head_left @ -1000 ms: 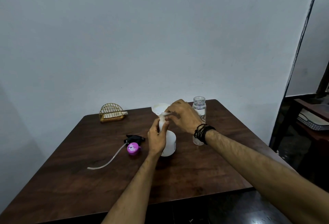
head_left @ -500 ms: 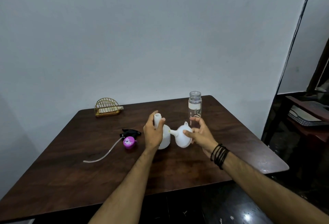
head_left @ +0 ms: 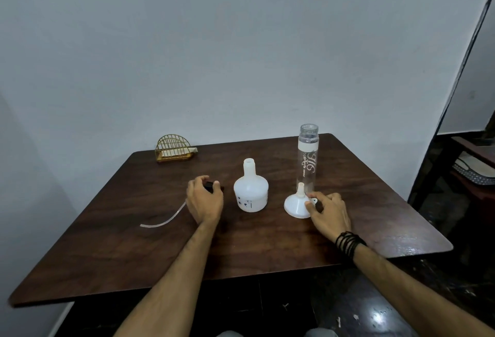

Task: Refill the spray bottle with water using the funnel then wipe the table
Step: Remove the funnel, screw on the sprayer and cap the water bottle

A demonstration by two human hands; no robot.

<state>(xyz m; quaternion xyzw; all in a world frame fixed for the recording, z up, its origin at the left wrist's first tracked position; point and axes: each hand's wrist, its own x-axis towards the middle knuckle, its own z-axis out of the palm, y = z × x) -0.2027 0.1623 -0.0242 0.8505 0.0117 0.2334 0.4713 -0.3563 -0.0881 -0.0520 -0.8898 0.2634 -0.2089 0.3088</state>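
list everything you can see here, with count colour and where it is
spray bottle: 1, white, open neck, table centre
funnel: 1, white, upside down on the table, right of the bottle
water bottle: 1, clear, uncapped, behind the funnel
spray head: 1, black, mostly hidden under the left hand, clear tube trailing left
wire holder: 1, gold, far left table corner
table: 1, dark brown wood
left hand: 1, over the spray head
right hand: 1, fingers at the funnel's rim, black bands on the wrist
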